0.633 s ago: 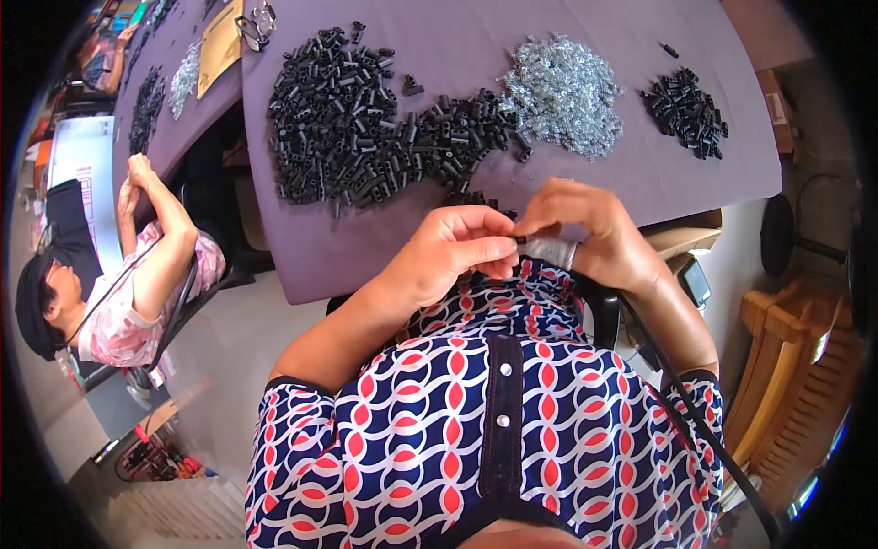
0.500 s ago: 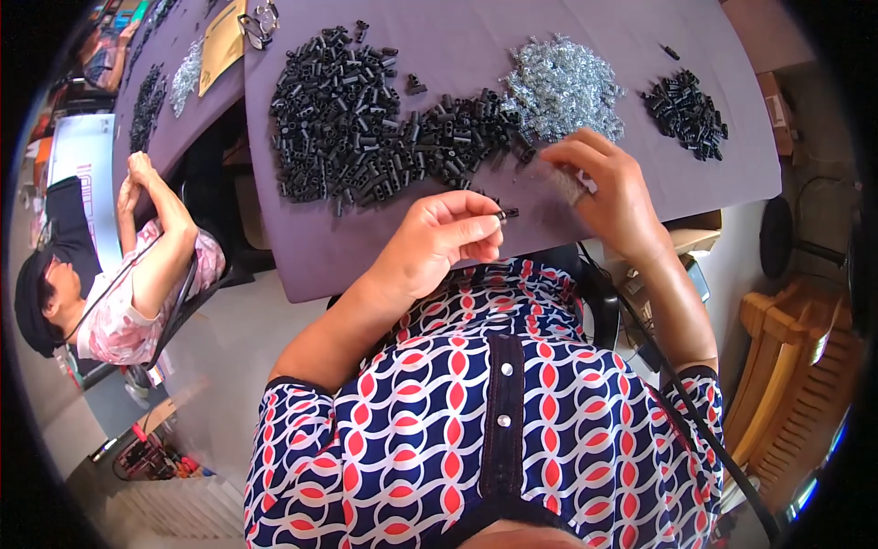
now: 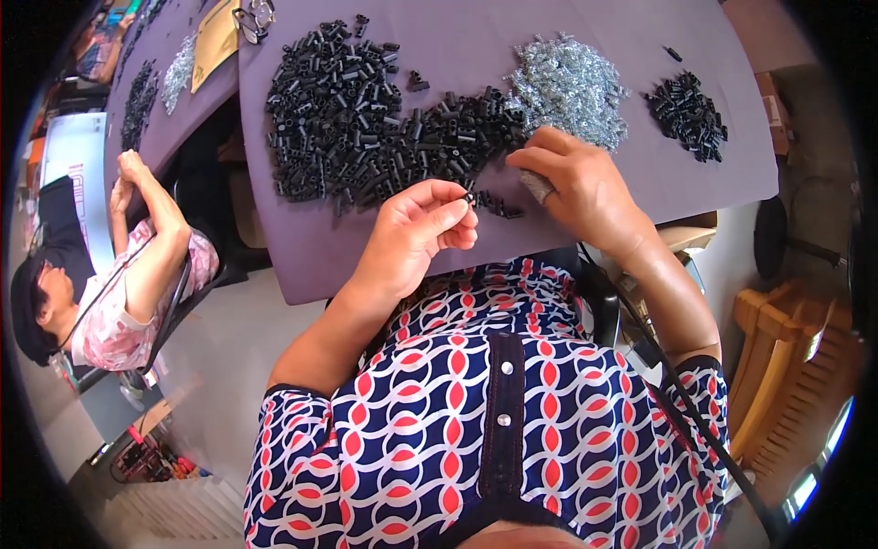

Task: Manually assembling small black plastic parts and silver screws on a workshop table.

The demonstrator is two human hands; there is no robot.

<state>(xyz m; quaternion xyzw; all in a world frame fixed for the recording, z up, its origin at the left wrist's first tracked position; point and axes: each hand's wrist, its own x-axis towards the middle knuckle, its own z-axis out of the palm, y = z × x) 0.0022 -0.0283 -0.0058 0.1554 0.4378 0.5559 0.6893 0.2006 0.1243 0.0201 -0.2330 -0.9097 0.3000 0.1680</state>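
My left hand (image 3: 422, 231) pinches a small black tubular piece (image 3: 470, 197) between thumb and forefinger, most of it hidden by the fingertips. Just right of it, a few more black pieces (image 3: 501, 209) lie on the table. My right hand (image 3: 585, 188) hovers with curled fingers at the near edge of the piles; a grey wrap (image 3: 538, 186) shows on one finger. Whatever its fingertips hold, if anything, is hidden. Beyond the hands spreads a large heap of black tubular pieces (image 3: 334, 119), with a pile of small shiny silver metal parts (image 3: 567, 87) to its right.
A smaller black pile (image 3: 686, 114) sits at the right on the purple-grey table (image 3: 439, 50). Far left are a yellow envelope (image 3: 216, 44) and glasses (image 3: 254, 20). A seated person (image 3: 137, 265) is at the left; a wooden chair (image 3: 791, 366) stands at the right.
Both hands have moved to the left, the left one slightly up as well with its black piece. The right hand's fingers have come away from the silver pile's near edge.
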